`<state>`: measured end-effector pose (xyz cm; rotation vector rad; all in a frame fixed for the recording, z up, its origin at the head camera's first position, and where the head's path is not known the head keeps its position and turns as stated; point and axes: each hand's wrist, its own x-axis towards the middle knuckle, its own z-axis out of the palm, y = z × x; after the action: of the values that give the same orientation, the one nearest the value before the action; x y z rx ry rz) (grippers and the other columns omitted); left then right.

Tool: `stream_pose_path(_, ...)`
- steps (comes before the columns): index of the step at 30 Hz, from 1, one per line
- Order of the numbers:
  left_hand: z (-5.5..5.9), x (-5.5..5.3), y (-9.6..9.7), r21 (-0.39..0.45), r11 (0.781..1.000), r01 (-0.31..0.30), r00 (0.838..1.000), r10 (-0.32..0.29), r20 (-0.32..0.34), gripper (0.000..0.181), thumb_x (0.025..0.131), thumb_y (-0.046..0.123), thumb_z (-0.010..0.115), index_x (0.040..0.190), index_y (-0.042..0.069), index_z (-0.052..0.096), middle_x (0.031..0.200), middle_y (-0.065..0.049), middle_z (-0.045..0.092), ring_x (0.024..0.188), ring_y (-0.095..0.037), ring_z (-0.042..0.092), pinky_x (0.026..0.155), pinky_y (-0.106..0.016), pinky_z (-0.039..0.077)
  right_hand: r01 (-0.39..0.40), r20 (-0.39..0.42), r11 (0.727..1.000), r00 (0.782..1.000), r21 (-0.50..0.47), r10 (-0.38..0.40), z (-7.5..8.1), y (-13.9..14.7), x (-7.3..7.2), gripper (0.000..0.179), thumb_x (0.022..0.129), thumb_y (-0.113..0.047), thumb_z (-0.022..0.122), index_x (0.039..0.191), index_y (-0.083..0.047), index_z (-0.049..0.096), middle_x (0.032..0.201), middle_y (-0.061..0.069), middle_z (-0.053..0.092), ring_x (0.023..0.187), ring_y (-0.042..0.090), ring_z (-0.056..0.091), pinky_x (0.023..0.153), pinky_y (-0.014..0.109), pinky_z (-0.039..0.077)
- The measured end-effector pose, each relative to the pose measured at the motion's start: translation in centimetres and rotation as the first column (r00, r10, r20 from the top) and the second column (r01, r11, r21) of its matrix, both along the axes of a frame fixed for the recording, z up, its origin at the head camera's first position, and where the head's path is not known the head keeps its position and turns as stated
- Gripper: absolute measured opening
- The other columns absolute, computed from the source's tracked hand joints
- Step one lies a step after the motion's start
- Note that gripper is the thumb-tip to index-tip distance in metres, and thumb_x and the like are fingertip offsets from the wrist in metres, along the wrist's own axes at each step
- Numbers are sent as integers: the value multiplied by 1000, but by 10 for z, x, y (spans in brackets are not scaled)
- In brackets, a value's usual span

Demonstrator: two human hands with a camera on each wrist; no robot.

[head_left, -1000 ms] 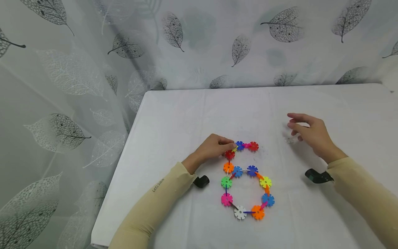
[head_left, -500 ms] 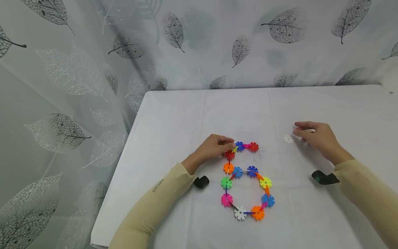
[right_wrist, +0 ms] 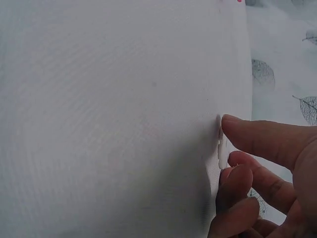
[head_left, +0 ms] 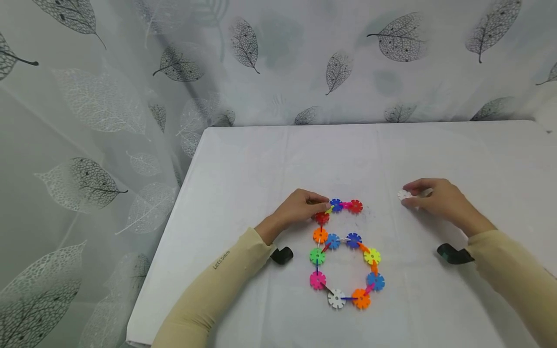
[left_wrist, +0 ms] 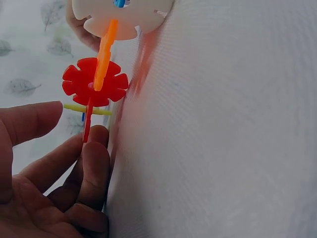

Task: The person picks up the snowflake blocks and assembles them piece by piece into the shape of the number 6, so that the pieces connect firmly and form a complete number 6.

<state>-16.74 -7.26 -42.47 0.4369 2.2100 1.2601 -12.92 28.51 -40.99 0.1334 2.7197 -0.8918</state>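
A chain of coloured plastic snowflake discs lies on the white table in the head view, shaped like a loop with an arm rising on its left and bending right. My left hand (head_left: 300,208) holds the chain's upper left corner, at a red disc (left_wrist: 94,82) and a yellow disc (left_wrist: 101,111); in the left wrist view the thumb meets the yellow one's edge and the fingers touch the red piece below. Off to the right, my right hand (head_left: 444,200) grips a loose white snowflake disc (head_left: 403,194) by its edges, flat on the table, thumb and fingertips on opposite sides.
The white-covered table (head_left: 261,164) ends at the back against a leaf-printed curtain (head_left: 287,58), which also hangs along the left. A black wrist mount (head_left: 282,255) sticks out under the left sleeve, another black mount (head_left: 454,253) under the right.
My right hand, over the white disc a second ago, drew back to the right of it, then came down and left onto it. The left hand and the chain stay in place.
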Motion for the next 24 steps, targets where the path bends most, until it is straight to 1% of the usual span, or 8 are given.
stream_pose_path(3,0,0,0,-2,1000,4,1000,-4,-2,34,98,32,69,124,12,74,97,6,72,80,-13,61,70,-24,50,-17,-7,999,1000,34,17,0,-2,1,57,89,-38,78,130,-1,62,119,21,60,97,35,54,70,36,47)
stream_pose_path(6,0,0,0,-7,1000,6,1000,-6,-6,34,97,32,70,124,12,74,100,6,72,84,-12,62,71,-24,51,-27,-12,999,1000,47,27,1,-1,1,55,90,-34,77,130,0,62,119,22,60,100,37,53,72,39,45)
stream_pose_path(12,-1,0,1,-4,1000,10,1000,-10,-10,32,96,32,71,122,13,75,104,6,73,88,-11,63,73,-24,51,-38,-23,998,999,47,39,2,-2,0,49,88,-30,80,123,0,64,114,20,61,97,36,54,72,40,44)
stream_pose_path(16,-1,1,2,-3,1000,11,1000,-11,-6,32,96,31,71,122,13,75,104,6,73,87,-11,64,72,-24,52,-22,-53,999,998,27,24,3,-6,2,44,87,-30,82,116,-1,64,104,14,62,93,33,57,69,36,45)
stream_pose_path(18,-1,1,2,-2,1000,9,1000,-9,-5,31,96,31,71,121,13,75,104,6,73,86,-10,64,71,-24,52,-11,-70,1000,997,7,11,4,-10,3,42,87,-29,82,113,-2,65,100,12,64,89,31,60,67,34,48)
stream_pose_path(21,-1,1,1,0,1000,5,1000,-5,-7,31,96,31,71,121,13,76,104,7,73,88,-9,64,72,-24,52,-5,-94,999,996,-36,2,4,-17,6,40,87,-29,82,113,-3,67,97,11,68,82,27,63,63,30,52)
stream_pose_path(24,-1,1,1,3,1000,4,1000,-4,-12,31,96,31,71,121,13,76,103,7,74,88,-9,64,72,-24,52,-7,-105,996,994,-88,-3,4,-22,7,39,88,-30,82,114,-3,70,96,10,72,77,23,64,61,28,54)
